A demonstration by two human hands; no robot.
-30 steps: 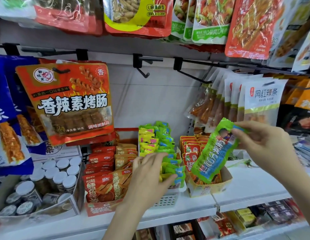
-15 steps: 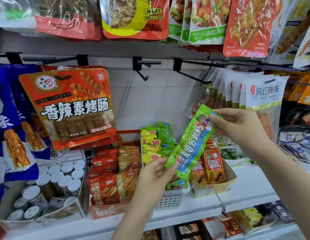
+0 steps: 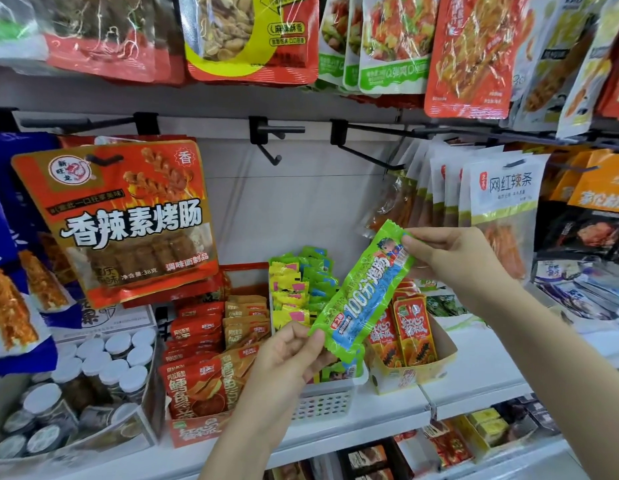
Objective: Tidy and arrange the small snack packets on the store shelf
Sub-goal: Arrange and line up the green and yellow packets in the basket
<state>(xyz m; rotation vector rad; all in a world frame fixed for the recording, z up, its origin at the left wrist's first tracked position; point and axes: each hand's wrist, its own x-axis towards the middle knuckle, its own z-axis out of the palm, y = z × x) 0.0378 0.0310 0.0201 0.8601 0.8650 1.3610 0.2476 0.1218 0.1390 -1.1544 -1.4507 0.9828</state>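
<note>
Since 0.5 s back, my left hand [image 3: 287, 358] has gone from just touching the green snack packet [image 3: 361, 299] to pinching its lower end, and the packet sits a bit more level in front of the shelf; 1 s back only the right hand had it, off at 3 o'clock.

Packet now: long, green w/ blue band and white print, held in the air, tilted from 7 o'clock up to 1 o'clock, in front of the white basket [image 3: 323, 403]. Left hand pinches the low end w/ thumb and fingers; right hand [image 3: 457, 258] pinches the top end, fingers curled over the edge. Both hands grasping the same packet.

Just behind it, at 10 o'clock, the basket holds a stack of small yellow-green packets [image 3: 301, 289], standing on edge. At 4 o'clock, a yellow cardboard tray [image 3: 436, 372] w/ red-orange packets [image 3: 410, 327] upright in it. At 8 o'clock, a red box [image 3: 194, 434] of orange and red sachets. Far 8 o'clock: a case of white-lidded jars [image 3: 104, 368].

All these sit on the white shelf [image 3: 370, 410]. Above at 10 o'clock hangs a big red pouch [image 3: 128, 223] on a hook; at 2 o'clock, white pouches [image 3: 505, 202] on pegs. Bare black hook [image 3: 270, 140] at 12 o'clock.
</note>
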